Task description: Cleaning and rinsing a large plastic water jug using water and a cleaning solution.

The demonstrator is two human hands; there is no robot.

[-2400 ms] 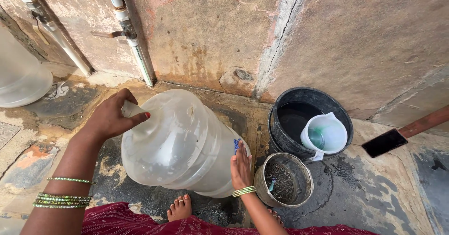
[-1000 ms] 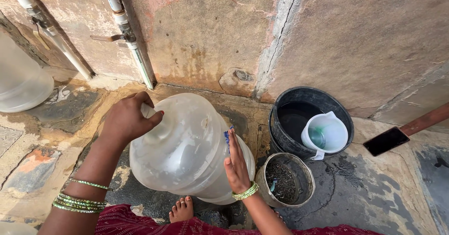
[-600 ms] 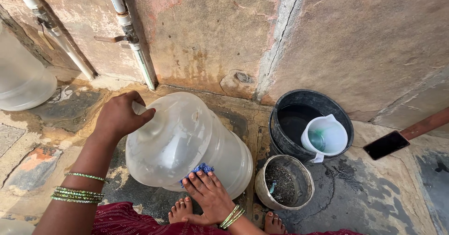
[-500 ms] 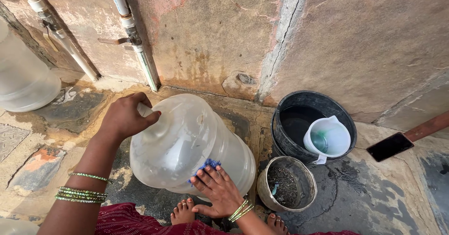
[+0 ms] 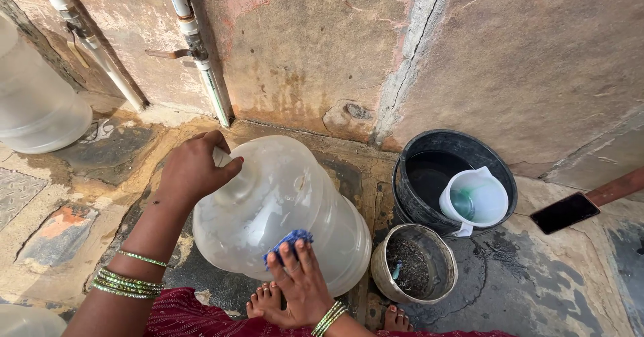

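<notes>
Centre frame, a big clear water jug (image 5: 282,216) lies tilted on the wet stone floor (image 5: 537,290), neck toward the upper left, base toward the lower right. The left hand (image 5: 194,169) is wrapped over that neck, fingers curled tight around it, so the mouth and any cap are hidden under the palm. The right hand (image 5: 302,287) sits low in the middle of the frame, fingers spread flat, pressing a small blue scrub pad (image 5: 290,240) against the jug's side; most of the pad is covered by the fingertips, only a crumpled edge shows. Green bangles ring both wrists, and toes peek out just below the jug, partly tucked behind it. To the right, a black bucket (image 5: 429,203) stands by the wall with dark water inside and a white jug-shaped mug (image 5: 475,201) resting in it; the mug holds something greenish, hard to make out. Just in front, touching the bucket's base, a small metal pot (image 5: 382,273) holds dark grainy stuff with 1 bluish scrap in it. A dark phone (image 5: 565,212) lies at the right. A second clear container (image 5: 33,102) is cut off at the upper left edge, beside 2 white pipes (image 5: 194,45) running up the wall.
</notes>
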